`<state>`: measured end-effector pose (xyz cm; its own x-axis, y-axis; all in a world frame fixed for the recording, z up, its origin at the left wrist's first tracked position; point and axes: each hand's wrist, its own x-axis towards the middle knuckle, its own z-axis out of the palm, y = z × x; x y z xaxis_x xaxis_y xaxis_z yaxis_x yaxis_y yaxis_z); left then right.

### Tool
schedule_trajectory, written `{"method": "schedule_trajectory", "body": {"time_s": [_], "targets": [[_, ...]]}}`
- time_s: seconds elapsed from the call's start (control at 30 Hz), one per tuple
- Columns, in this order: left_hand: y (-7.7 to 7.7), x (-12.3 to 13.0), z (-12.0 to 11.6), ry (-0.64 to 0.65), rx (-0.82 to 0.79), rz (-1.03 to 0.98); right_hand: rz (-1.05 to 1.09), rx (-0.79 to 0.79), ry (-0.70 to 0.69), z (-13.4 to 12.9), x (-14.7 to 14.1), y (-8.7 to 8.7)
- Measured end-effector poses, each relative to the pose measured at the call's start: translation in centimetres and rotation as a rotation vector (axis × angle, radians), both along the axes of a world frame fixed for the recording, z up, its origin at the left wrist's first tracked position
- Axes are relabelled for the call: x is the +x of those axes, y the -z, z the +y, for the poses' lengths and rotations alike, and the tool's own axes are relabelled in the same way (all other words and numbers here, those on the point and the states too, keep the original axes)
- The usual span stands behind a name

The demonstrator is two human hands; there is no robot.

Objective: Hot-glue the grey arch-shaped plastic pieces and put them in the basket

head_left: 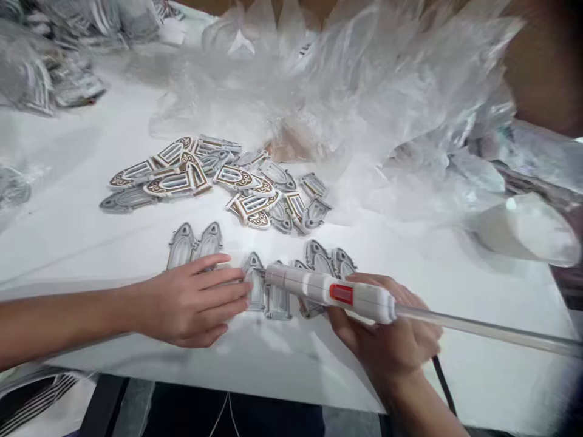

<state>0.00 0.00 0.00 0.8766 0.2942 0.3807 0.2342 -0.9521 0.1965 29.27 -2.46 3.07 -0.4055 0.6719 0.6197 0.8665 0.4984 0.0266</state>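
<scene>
The white table (113, 240) fills most of the frame; its near edge slopes down gently from lower left to lower right. Clear plastic bags (373, 91) cover the upper centre and reach the upper right. In the middle left, the pile of brown-and-white and grey arched pieces (209, 179) lies, with a band of table between it and the row below.

The left hand (195, 297), from the left, has its fingers stretched and slightly apart, their tips beside the middle of the row; I cannot tell if they press on any piece. The right hand (396, 328), at lower right, is closed around the glue gun (330, 291), which points left. Its clear stick (483, 329) extends toward the right edge of the frame.

The row of grey arched pieces (277, 298) lies at centre, partly under hands and gun; a strip of table separates it from the near edge. The nozzle (261, 273) is at the upper part of one piece; contact is not clear.
</scene>
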Motion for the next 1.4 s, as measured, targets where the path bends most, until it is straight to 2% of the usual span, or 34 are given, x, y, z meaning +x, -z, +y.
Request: {"method": "schedule_trajectory", "body": {"time_s": [0.5, 1.0, 1.23, 1.4], "targets": [[-0.04, -0.22, -0.19, 0.011, 0.022, -0.009, 0.045, 0.036, -0.066, 0.16, 0.14, 0.51], [0.01, -0.29, -0.15, 0.008, 0.024, -0.007, 0.059, 0.042, -0.052, 0.24, 0.14, 0.62], [-0.03, -0.23, -0.13, 0.004, 0.027, -0.003, 0.023, 0.091, 0.029, 0.07, 0.34, 0.87], [-0.07, -0.32, -0.12, 0.004, 0.025, 0.006, 0.030, 0.085, -0.008, 0.14, 0.49, 0.94]]}}
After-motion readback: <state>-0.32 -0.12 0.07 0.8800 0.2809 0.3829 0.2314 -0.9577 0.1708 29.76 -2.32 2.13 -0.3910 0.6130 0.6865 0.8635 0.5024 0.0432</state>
